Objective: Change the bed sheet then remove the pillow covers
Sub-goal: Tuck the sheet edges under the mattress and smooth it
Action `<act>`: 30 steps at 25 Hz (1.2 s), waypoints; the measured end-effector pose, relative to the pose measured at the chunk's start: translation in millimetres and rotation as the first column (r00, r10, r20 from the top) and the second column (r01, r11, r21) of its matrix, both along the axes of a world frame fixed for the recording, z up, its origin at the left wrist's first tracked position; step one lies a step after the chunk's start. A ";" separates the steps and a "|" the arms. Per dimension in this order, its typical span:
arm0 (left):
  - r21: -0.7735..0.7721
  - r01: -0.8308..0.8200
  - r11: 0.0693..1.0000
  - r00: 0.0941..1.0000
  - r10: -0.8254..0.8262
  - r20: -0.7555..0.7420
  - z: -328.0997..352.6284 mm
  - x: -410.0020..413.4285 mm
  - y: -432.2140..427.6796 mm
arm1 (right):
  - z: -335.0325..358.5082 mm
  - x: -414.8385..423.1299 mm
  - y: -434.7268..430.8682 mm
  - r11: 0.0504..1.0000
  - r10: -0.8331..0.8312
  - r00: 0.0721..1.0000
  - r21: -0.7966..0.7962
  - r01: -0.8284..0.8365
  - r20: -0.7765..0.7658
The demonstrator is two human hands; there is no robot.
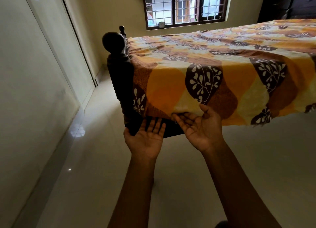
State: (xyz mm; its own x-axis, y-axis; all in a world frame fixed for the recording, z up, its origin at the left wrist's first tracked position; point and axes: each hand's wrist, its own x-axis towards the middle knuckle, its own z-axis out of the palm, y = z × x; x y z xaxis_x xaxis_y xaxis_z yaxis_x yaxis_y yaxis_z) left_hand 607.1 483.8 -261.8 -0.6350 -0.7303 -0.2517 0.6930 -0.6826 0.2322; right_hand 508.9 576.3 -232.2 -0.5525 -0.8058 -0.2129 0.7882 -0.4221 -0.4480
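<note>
An orange, yellow and brown leaf-patterned bed sheet covers the bed and hangs over its near side. My right hand is palm up under the hanging edge, its thumb and fingers pinching the hem. My left hand is palm up with fingers spread, just below the sheet's edge near the dark wooden bedpost, holding nothing. No pillows are in view.
A pale wall with a door frame runs along the left, leaving a narrow strip of glossy tiled floor beside the bed. A barred window with a small clock on its sill is behind the bed.
</note>
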 end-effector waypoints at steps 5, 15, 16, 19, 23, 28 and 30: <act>-0.053 -0.016 0.998 0.987 0.007 -0.163 3.9 -16.2 -13.7 | -0.9 -1.5 -1.5 1.000 -0.005 1.000 -0.013 0.005 0.009; -0.004 0.010 1.000 0.971 -0.009 0.239 -15.8 -5.7 8.8 | -6.8 -2.6 -3.7 0.999 0.019 0.999 0.038 -0.018 -0.035; -0.013 0.038 0.999 0.965 -0.034 0.259 -20.1 -5.6 9.6 | -10.0 -1.5 -3.8 0.996 0.023 0.998 0.083 -0.018 -0.065; -0.065 0.174 0.983 0.911 -0.136 0.390 -35.3 -16.7 11.4 | -32.1 4.3 -0.1 0.960 0.017 0.978 0.278 0.043 -0.209; -0.182 0.385 0.905 0.795 -0.224 0.564 -53.5 -50.4 33.5 | -67.9 -19.5 24.2 0.903 -0.215 0.962 0.340 0.261 -0.166; -0.250 0.374 0.893 0.814 -0.186 0.550 -58.7 -96.8 57.2 | -87.7 -77.8 39.2 0.873 -0.409 0.912 0.284 0.396 -0.014; -0.257 0.349 0.901 0.803 -0.147 0.577 -61.2 -106.0 57.1 | -84.8 -93.2 36.5 0.883 -0.385 0.922 0.276 0.380 -0.037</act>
State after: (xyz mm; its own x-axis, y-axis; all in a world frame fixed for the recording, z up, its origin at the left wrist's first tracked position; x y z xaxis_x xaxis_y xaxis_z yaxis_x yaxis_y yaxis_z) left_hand 501.1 540.9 -323.0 -0.6439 -0.6677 -0.3736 0.2063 -0.6217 0.7556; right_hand 415.7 612.8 -317.0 -0.7999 -0.4417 -0.4062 0.5994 -0.5559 -0.5759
